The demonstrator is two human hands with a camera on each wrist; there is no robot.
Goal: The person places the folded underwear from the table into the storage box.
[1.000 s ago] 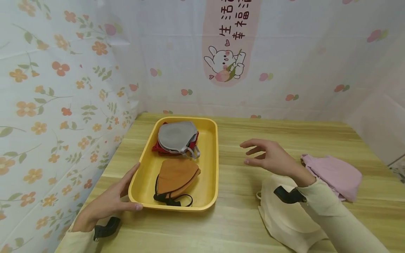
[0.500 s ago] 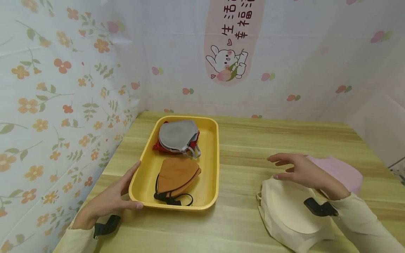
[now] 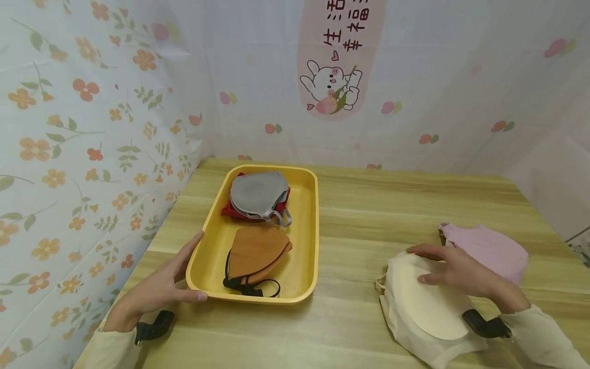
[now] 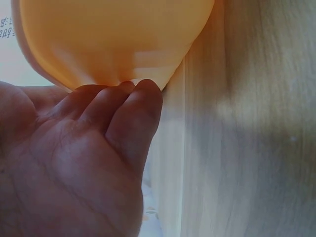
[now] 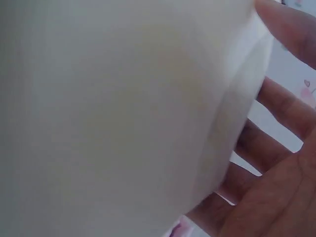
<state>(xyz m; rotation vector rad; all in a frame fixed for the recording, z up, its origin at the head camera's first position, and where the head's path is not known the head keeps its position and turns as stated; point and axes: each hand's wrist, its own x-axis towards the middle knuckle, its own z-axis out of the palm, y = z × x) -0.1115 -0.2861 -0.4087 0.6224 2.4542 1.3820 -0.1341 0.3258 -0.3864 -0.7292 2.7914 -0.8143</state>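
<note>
At the left of the head view, my left hand (image 3: 159, 288) lies against the near-left corner of a yellow plastic tray (image 3: 305, 246), thumb on its front wall and straight fingers at its left side. The left wrist view shows those fingertips touching the tray's outer wall (image 4: 123, 39). On the right, my right hand (image 3: 467, 271) pinches the far edge of a folded cream bra (image 3: 426, 302). The thumb is over its top, and in the right wrist view the other fingers (image 5: 281, 101) reach behind the cream fabric (image 5: 138, 113).
Inside the tray lie a folded orange bra (image 3: 258, 251) with black straps and a grey bra (image 3: 258, 193) on red fabric (image 3: 227, 210). A folded pink bra (image 3: 490, 251) lies behind my right hand. Patterned sheets (image 3: 258, 77) border the wooden table (image 3: 350, 205).
My right hand has moved right and down from above the table, beside the tray, onto the cream bra's far edge. The left hand stays at the tray's corner.
</note>
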